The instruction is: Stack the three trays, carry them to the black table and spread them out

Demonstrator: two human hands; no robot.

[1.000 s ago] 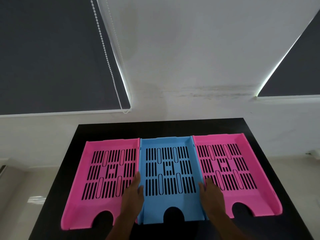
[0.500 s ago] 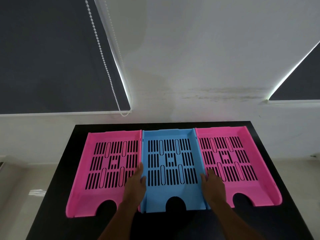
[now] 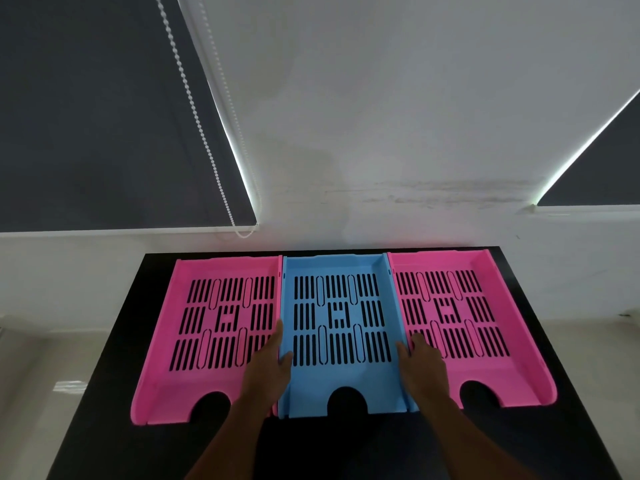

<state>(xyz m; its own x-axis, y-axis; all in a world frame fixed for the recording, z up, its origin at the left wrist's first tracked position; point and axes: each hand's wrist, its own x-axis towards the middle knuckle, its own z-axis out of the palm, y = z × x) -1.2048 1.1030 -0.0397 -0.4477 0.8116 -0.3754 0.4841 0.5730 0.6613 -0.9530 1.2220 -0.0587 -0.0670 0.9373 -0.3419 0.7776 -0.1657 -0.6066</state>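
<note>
Three slotted plastic trays lie side by side on the black table (image 3: 104, 393). A blue tray (image 3: 341, 382) is in the middle, with a pink tray (image 3: 180, 393) on its left and another pink tray (image 3: 512, 375) on its right. My left hand (image 3: 268, 367) grips the blue tray's left wall, thumb inside the tray and fingers over the left pink tray. My right hand (image 3: 420, 365) grips the blue tray's right wall, fingers resting on the right pink tray.
The table stands against a white wall. Dark roller blinds hang at the upper left (image 3: 104, 116) and upper right (image 3: 602, 168), with a bead cord (image 3: 194, 112) beside the left one. Pale floor shows on both sides of the table.
The three trays have slid away from me toward the wall. Both hands stayed on the blue tray's side walls.
</note>
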